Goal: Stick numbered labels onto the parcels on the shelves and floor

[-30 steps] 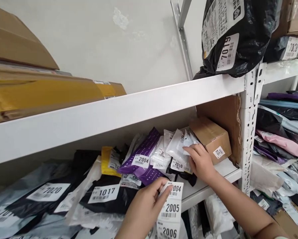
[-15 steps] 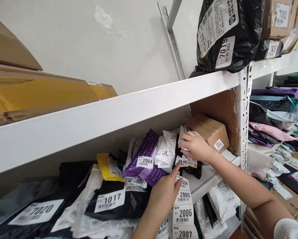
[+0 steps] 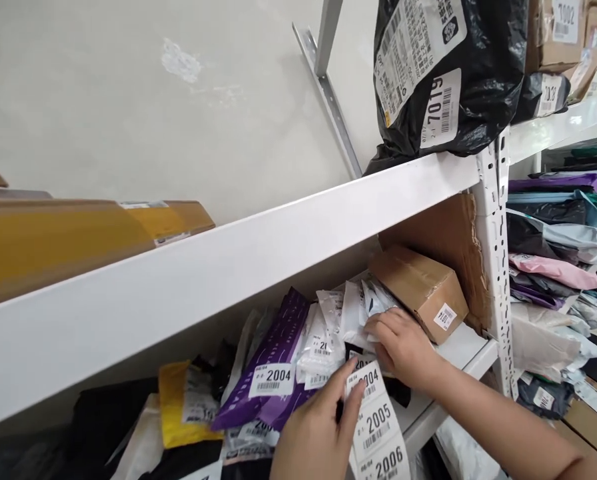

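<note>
My left hand pinches the top of a strip of white barcode labels numbered 2004, 2005 and 2006. The strip hangs in front of the lower shelf. My right hand has its fingers curled over a white plastic parcel bag, just left of a cardboard box labelled 1014. Beneath that bag, a dark parcel with a number label is mostly hidden by my hands and the strip. Left of these lie white parcel bags and a purple parcel bag labelled 2004.
A white shelf beam crosses above my hands. The upper shelf holds a large black parcel labelled 7019 and a long taped carton. A yellow parcel bag lies at lower left. An upright post stands at right, before piled parcels.
My view has shifted and the shelf contents appear lower. My right hand has moved down and now grips a white bag. My left hand has raised the label strip over the dark parcel's label.
</note>
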The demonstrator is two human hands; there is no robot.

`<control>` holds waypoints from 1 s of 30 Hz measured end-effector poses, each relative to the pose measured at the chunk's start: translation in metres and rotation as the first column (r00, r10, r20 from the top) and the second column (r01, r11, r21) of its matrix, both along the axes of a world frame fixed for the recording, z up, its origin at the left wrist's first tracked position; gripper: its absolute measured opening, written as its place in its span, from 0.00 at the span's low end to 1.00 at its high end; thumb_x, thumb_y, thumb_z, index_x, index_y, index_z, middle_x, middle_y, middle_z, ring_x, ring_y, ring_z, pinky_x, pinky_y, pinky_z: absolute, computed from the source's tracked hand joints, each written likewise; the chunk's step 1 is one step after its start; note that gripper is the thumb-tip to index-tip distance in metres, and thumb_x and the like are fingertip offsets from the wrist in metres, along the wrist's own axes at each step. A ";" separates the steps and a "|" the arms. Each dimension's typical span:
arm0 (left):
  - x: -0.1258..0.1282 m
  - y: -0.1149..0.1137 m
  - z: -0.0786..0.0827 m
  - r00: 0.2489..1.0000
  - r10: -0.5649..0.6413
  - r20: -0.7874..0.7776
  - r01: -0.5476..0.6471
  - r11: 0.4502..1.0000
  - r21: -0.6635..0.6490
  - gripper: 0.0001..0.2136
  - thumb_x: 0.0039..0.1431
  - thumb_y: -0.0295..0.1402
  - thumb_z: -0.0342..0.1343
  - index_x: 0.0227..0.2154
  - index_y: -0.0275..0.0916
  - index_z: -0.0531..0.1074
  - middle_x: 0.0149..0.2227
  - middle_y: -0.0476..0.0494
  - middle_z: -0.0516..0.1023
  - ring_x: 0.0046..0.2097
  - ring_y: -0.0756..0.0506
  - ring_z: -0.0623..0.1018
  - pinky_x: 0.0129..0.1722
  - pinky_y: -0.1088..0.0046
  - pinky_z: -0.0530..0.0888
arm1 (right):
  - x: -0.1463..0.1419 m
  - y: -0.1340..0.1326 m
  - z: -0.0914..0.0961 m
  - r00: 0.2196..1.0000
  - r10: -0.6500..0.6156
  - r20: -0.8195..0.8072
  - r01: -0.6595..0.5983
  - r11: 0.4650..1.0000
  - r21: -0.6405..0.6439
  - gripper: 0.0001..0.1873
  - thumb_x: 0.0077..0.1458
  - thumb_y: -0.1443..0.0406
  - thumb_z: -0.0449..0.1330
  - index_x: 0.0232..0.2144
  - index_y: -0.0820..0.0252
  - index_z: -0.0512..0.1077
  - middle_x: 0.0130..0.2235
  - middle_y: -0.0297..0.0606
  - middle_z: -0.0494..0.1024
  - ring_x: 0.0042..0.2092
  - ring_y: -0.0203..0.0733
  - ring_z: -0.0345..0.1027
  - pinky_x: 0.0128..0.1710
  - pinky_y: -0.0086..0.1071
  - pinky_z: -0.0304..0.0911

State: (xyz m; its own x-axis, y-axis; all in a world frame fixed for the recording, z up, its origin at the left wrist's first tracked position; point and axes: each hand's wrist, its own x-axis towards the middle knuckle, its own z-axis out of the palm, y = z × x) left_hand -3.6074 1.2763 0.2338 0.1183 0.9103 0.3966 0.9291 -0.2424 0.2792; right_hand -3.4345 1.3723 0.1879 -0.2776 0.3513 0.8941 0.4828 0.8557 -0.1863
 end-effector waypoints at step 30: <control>0.004 0.048 0.010 0.970 0.154 -0.190 -0.207 0.930 -0.304 0.28 0.62 0.39 0.42 0.65 0.44 0.57 0.20 0.51 0.71 0.21 0.47 0.71 0.23 0.76 0.61 | -0.005 -0.005 -0.012 0.847 0.000 -0.532 -0.121 0.974 -0.191 0.30 0.54 0.77 0.49 0.57 0.55 0.53 0.43 0.43 0.73 0.46 0.45 0.71 0.48 0.41 0.71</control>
